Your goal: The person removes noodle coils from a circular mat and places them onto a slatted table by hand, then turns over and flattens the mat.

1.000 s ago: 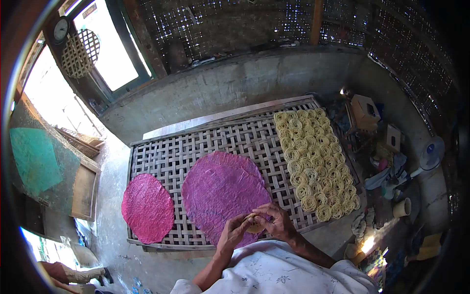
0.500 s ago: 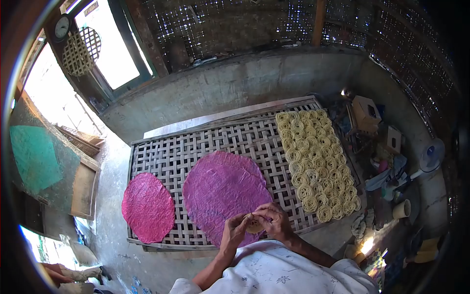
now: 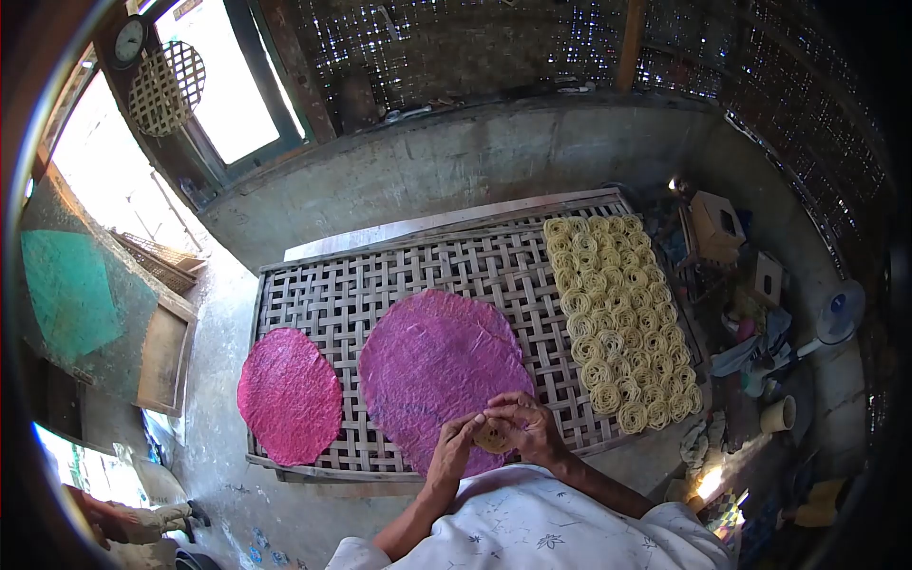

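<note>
Between my two hands is a small round coil of pale yellow strands (image 3: pixel 493 438), held over the lower edge of a large purple sheet (image 3: pixel 439 366). My left hand (image 3: pixel 454 452) pinches at the coil's left side. On the opposite side, my right hand (image 3: pixel 532 429) has its fingers curled over the coil's upper right, and its fingertips nearly meet those of the left. The fingers partly cover the coil. Similar yellow coils (image 3: pixel 622 323) lie in close rows on the right part of a woven slatted rack (image 3: pixel 323 304).
A smaller pink sheet (image 3: pixel 290 397) rests on the rack's left end. Cardboard boxes (image 3: pixel 714 228), a fan (image 3: pixel 840 313) and a cup (image 3: pixel 779 414) stand to the right. Behind the rack runs a low wall (image 3: pixel 427 171). Part of another person (image 3: pixel 109 518) shows at the lower left.
The camera view has shifted slightly. My hands stay together on the coil, with small finger movements; the right fingers now lie flatter over its top. The sheets and rows of coils look unchanged.
</note>
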Motion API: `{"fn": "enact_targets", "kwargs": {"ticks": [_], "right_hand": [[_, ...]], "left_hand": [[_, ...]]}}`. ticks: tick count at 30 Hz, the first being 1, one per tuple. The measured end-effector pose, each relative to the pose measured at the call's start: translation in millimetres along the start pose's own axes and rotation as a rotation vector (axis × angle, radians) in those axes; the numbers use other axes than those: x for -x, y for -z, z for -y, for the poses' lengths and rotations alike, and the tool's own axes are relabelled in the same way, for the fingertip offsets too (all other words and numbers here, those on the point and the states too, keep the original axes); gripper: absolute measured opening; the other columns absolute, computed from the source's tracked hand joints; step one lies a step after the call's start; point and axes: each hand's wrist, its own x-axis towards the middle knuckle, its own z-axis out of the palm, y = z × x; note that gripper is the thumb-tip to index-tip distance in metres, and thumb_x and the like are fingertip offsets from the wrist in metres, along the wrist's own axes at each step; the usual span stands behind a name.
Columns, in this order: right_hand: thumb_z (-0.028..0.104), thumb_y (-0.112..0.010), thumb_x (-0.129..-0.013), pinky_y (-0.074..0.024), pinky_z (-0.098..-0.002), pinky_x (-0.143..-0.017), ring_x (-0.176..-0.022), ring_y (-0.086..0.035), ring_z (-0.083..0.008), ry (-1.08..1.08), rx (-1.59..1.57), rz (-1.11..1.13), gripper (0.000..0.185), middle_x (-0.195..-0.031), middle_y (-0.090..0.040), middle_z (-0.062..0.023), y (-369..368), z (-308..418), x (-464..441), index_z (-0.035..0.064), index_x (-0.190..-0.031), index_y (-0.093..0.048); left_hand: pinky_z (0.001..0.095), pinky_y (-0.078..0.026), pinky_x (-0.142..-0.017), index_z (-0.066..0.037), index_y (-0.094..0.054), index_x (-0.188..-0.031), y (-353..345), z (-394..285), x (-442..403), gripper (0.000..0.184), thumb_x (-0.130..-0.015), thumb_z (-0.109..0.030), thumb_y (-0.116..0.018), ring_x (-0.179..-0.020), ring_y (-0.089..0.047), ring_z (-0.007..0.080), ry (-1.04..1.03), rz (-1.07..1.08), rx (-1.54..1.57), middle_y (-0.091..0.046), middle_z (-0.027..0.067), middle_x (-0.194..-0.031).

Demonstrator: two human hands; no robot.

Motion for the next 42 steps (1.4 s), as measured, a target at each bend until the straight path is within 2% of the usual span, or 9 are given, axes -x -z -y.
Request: {"fn": "enact_targets", "kwargs": {"ticks": [4,7,10,13,16,22,28,34,42], "right_hand": [[0.012,-0.066,-0.09,-0.0466,-0.0336,-0.098,-0.114,-0.058,-0.022,0.05,0.017,0.041,0.031,-0.123,-0.06,-0.0097,1.0,-8.9,-0.7,0.0087,-0.121,-0.066],[0.012,-0.064,-0.092,-0.043,-0.0336,-0.102,-0.121,-0.053,-0.0211,-0.193,-0.549,-0.016,0.038,-0.131,-0.055,-0.0103,-8.3,-4.5,0.0,0.0109,-0.13,-0.06],[0.012,-0.059,-0.095,-0.0397,-0.0342,-0.105,-0.127,-0.048,-0.0178,-0.253,-0.659,-0.034,0.042,-0.139,-0.049,-0.0102,-3.8,4.1,-0.3,0.0062,-0.136,-0.052],[0.013,-0.06,-0.095,-0.0404,-0.0349,-0.105,-0.125,-0.049,-0.0178,-0.087,-0.182,0.072,0.043,-0.136,-0.051,-0.0095,5.1,-8.8,0.6,0.0069,-0.137,-0.051],[0.017,-0.062,-0.094,-0.0412,-0.0342,-0.103,-0.121,-0.051,-0.0183,0.048,0.019,0.109,0.043,-0.135,-0.052,-0.0099,0.9,-18.8,-0.1,0.0033,-0.134,-0.053],[0.008,-0.065,-0.092,-0.0468,-0.0326,-0.098,-0.11,-0.058,-0.0165,-0.267,-0.578,-0.115,0.05,-0.125,-0.057,-0.0103,-0.7,-3.8,-3.3,0.0038,-0.138,-0.047],[0.008,-0.071,-0.087,-0.0491,-0.0249,-0.092,-0.104,-0.059,-0.0114,-0.393,-0.684,-0.118,0.051,-0.112,-0.061,-0.0064,-10.0,-28.7,0.9,-0.0008,-0.133,-0.048],[0.002,-0.068,-0.087,-0.0512,-0.0255,-0.087,-0.094,-0.059,-0.0095,-0.309,-0.65,-0.212,0.049,-0.101,-0.06,-0.0023,-6.0,-16.8,-8.2,0.0008,-0.131,-0.049],[0.002,-0.064,-0.089,-0.0491,-0.0258,-0.087,-0.097,-0.054,-0.0091,-0.123,-0.49,-0.066,0.045,-0.104,-0.053,-0.0031,3.7,15.3,-5.9,0.0027,-0.131,-0.049]], "left_hand": [[0.0255,-0.046,-0.076,0.003,-0.068,-0.101,8.5,12.2,-8.1,0.04,-0.095,-0.035,-0.057,-0.083,-0.058,0.0095,0.022,0.044,-0.02,-0.067,0.0022,-0.088],[0.0244,-0.046,-0.076,0.003,-0.069,-0.104,8.7,9.2,-11.3,0.035,-0.094,-0.03,-0.062,-0.083,-0.059,0.0086,-0.003,0.065,0.068,-0.069,0.0027,-0.09],[0.0239,-0.048,-0.074,0.003,-0.069,-0.106,11.6,14.8,-19.0,0.031,-0.093,-0.025,-0.066,-0.081,-0.061,0.0079,-0.071,0.047,0.113,-0.07,0.0034,-0.091],[0.0239,-0.049,-0.071,0.002,-0.07,-0.105,13.2,22.6,-21.6,0.03,-0.092,-0.024,-0.067,-0.08,-0.062,0.0077,-0.113,0.011,0.102,-0.07,0.0039,-0.09],[0.024,-0.05,-0.07,0.002,-0.071,-0.104,10.3,24.2,-21.4,0.029,-0.093,-0.025,-0.067,-0.079,-0.062,0.008,-0.126,-0.005,0.102,-0.07,0.0041,-0.088],[0.0248,-0.051,-0.073,0.002,-0.069,-0.104,13.5,28.6,-25.9,0.028,-0.093,-0.024,-0.066,-0.08,-0.064,0.0108,-0.136,-0.14,0.281,-0.07,0.0051,-0.091],[0.0265,-0.051,-0.083,0.003,-0.065,-0.11,8.9,29.5,-29.2,0.027,-0.093,-0.018,-0.066,-0.091,-0.064,0.0132,-0.236,-0.129,0.381,-0.069,0.007,-0.1],[0.0276,-0.048,-0.09,0.004,-0.064,-0.113,11.0,35.0,-25.2,0.029,-0.091,-0.015,-0.068,-0.098,-0.063,0.0145,-0.252,-0.046,0.332,-0.069,0.0083,-0.106],[0.0298,-0.048,-0.093,0.004,-0.063,-0.117,19.7,29.3,-22.4,0.036,-0.087,-0.015,-0.072,-0.1,-0.063,0.0159,-0.163,-0.012,0.267,-0.069,0.0092,-0.106]]}}
